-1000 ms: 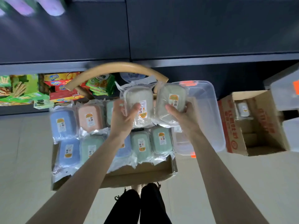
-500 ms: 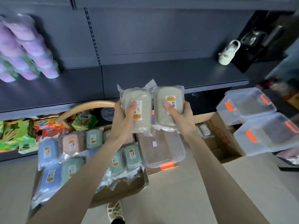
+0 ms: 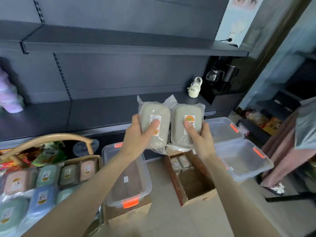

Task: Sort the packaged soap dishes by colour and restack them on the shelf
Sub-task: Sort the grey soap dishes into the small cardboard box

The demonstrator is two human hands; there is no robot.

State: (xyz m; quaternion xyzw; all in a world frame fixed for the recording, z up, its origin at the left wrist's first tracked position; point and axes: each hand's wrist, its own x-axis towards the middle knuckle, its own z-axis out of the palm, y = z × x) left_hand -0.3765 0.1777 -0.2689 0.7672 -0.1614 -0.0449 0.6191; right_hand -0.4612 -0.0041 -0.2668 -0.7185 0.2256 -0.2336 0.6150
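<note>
Two grey soap dishes (image 3: 177, 117), gripped by my left fingers (image 3: 153, 125) and right fingers (image 3: 189, 128), faced the shelf (image 3: 95, 113); mixed-colour dishes (image 3: 46, 175) lay boxed.

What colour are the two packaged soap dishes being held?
The left dish and right dish are pale grey-beige; head view.

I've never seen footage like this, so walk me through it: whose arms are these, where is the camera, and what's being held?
There is no machine: these are a person's bare arms, filmed by a camera on their head, looking forward and down. The left hand grips one greyish packaged soap dish, the right hand a second dish, side by side in front of a dark shelf. Lower left, a cardboard box holds more packaged dishes in pink, green and blue. A clear plastic tub with orange clips stands beside it.
</note>
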